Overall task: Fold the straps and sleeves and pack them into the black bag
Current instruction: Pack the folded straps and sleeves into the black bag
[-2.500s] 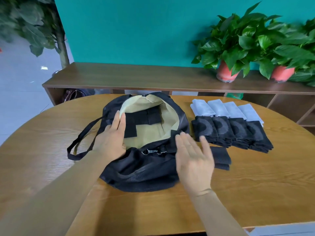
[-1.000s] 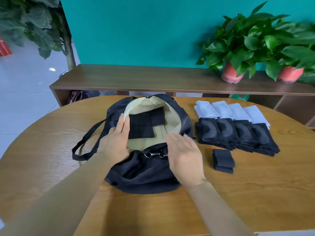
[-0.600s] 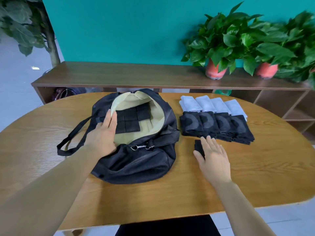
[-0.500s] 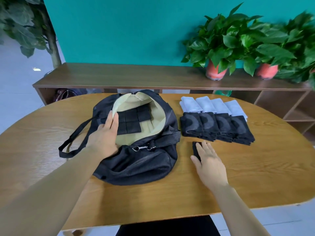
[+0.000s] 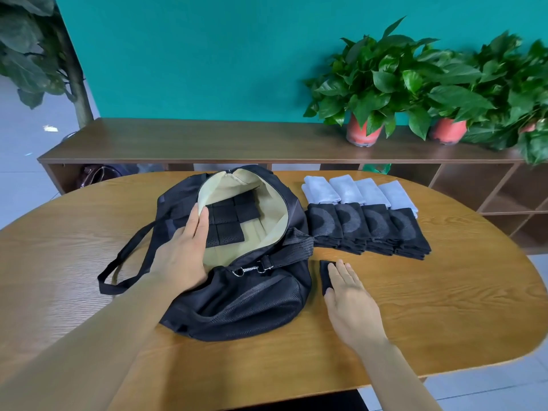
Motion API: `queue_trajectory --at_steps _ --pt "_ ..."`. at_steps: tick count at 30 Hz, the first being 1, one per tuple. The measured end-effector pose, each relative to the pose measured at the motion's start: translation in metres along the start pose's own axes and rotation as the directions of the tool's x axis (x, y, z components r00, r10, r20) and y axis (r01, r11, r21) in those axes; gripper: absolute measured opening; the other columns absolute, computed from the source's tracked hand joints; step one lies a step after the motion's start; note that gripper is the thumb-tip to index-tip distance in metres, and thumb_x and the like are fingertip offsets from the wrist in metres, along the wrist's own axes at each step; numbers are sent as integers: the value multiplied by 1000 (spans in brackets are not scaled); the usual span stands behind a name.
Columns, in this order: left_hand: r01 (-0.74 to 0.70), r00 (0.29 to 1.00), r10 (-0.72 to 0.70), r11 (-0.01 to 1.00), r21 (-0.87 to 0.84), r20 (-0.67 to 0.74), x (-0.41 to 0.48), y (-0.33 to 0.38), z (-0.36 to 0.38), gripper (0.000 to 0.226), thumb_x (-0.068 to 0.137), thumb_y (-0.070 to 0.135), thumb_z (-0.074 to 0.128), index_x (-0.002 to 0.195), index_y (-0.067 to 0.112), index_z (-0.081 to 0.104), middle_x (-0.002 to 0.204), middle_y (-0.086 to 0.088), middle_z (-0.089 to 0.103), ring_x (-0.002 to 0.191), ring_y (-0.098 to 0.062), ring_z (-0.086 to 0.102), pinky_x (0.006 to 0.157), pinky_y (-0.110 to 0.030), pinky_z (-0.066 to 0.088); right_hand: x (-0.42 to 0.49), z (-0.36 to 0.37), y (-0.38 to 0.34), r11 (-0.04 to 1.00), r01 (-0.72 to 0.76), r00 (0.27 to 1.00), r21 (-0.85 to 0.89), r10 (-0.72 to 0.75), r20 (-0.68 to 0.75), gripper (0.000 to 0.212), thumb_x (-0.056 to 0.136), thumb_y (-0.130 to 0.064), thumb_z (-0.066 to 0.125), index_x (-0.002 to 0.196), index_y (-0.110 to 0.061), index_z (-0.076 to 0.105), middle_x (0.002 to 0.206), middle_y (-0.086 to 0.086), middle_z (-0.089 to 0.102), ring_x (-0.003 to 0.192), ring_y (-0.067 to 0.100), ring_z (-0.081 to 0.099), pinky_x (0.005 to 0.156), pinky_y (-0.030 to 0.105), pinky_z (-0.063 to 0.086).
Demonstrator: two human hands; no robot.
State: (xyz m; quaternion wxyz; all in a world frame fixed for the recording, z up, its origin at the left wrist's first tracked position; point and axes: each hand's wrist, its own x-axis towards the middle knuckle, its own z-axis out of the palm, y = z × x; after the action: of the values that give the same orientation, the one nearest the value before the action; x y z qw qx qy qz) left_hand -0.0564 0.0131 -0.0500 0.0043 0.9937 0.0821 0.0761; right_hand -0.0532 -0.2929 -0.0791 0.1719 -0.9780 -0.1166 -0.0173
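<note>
On the oval wooden table [image 5: 444, 307], the open black mesh duffel bag [image 5: 237, 304], long axis near-to-far, holds perhaps five folded black pieces [image 5: 229, 221], the left hand [image 5: 181, 253] flat-fingered on its left rim, the right hand [image 5: 350, 298] flat on one small folded black strap [image 5: 325, 277] just right, near four folded black sleeves [image 5: 367, 226] and four folded grey sleeves [image 5: 358, 191].

— Where's a way in?
— The bag [image 5: 237, 304] gapes mid-frame, open from above. The left hand [image 5: 181, 256] lies on its left rim; straps [image 5: 228, 221] cover the inner left.
— To the right?
— Sleeves [image 5: 367, 229] crowd upper right; table [image 5: 444, 307] bare lower right.
</note>
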Motion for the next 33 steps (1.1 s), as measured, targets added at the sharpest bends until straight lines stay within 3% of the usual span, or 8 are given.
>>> queue_trajectory --at_steps 10,14,16,20,24,27,31,33 --pt "-34 999 34 999 -5 2 7 14 1 100 82 6 53 152 16 -17 159 2 -22 121 -18 38 59 -24 39 8 -5 6 998 29 998 -58 -32 -57 50 99 -17 38 149 -19 34 158 -2 27 147 10 18 115 28 22" --pt "-29 1000 29 1000 -12 9 7 13 -2 101 82 7 54 152 15 -19 159 1 -25 122 -18 37 57 -21 36 11 6 11 993 41 981 -111 -61 -183 41 87 -1 61 127 -8 61 136 10 57 130 20 50 103 38 42" --pt "-27 1000 27 999 -17 4 6 12 -4 103 83 11 57 151 15 -20 158 1 -26 121 -19 38 55 -20 33 9 15 17 988 69 927 -135 -113 -357 36 83 4 63 118 -2 67 124 15 64 117 27 61 100 42 45" --pt "-23 1000 23 999 -24 -9 4 8 -5 105 85 20 60 150 16 -22 157 2 -28 121 -18 37 59 -21 35 2 9 -8 973 164 794 -164 -229 -564 42 92 -12 40 126 -1 62 129 13 61 122 26 57 106 42 37" --pt "-42 999 41 997 -60 -19 3 5 -7 104 86 23 60 151 16 -21 158 3 -28 122 -19 37 61 -23 36 25 1 -67 915 339 701 -219 -401 -590 42 83 0 58 124 -2 64 127 11 63 122 23 58 106 44 37" --pt "-48 998 46 995 -82 -35 3 2 -6 106 86 26 62 151 16 -21 157 3 -28 123 -19 37 63 -24 38 55 4 -105 890 390 730 -238 -456 -509 44 77 3 67 121 -3 65 123 11 66 119 21 61 106 46 39" --pt "-60 997 52 988 -140 -61 4 -3 -2 109 83 26 64 151 18 -21 158 4 -27 125 -20 38 64 -24 41 99 21 -131 897 347 848 -273 -425 -317 57 56 -2 82 111 -1 70 108 15 71 102 23 69 98 48 48" --pt "-64 996 53 984 -164 -66 4 -5 0 108 83 24 63 151 18 -21 157 5 -29 124 -20 38 64 -24 42 112 26 -132 908 287 901 -306 -364 -236 52 51 -3 82 101 -2 71 97 13 73 91 24 71 94 45 50"
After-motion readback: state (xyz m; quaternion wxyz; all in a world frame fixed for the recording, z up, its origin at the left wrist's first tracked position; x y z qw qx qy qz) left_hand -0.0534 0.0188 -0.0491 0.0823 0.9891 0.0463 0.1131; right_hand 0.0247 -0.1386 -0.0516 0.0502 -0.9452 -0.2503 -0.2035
